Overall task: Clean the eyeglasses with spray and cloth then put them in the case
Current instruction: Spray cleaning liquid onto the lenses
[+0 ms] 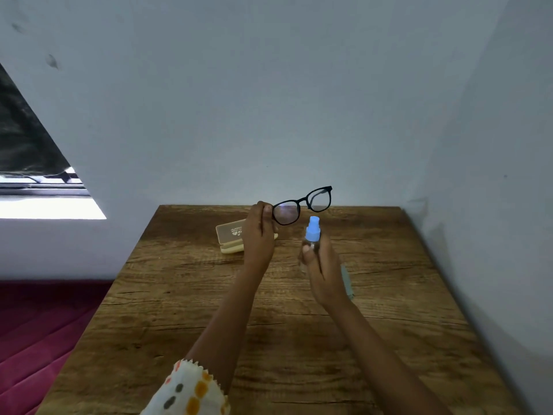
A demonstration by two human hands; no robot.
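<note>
My left hand (259, 232) pinches the black-framed eyeglasses (302, 205) by their left end and holds them up above the far part of the wooden table (209, 310), lenses facing me. My right hand (321, 265) grips a small clear spray bottle with a blue nozzle (313, 229), upright, just below and right of the left lens. A beige glasses case (229, 236) lies open on the table behind my left hand, partly hidden by it. A grey cloth (347, 281) lies on the table, mostly hidden behind my right hand and wrist.
The table stands in a corner, with pale walls (269, 100) right behind it and along its right side. To the left lie a dark red floor covering (45, 330) and a window opening (39, 202).
</note>
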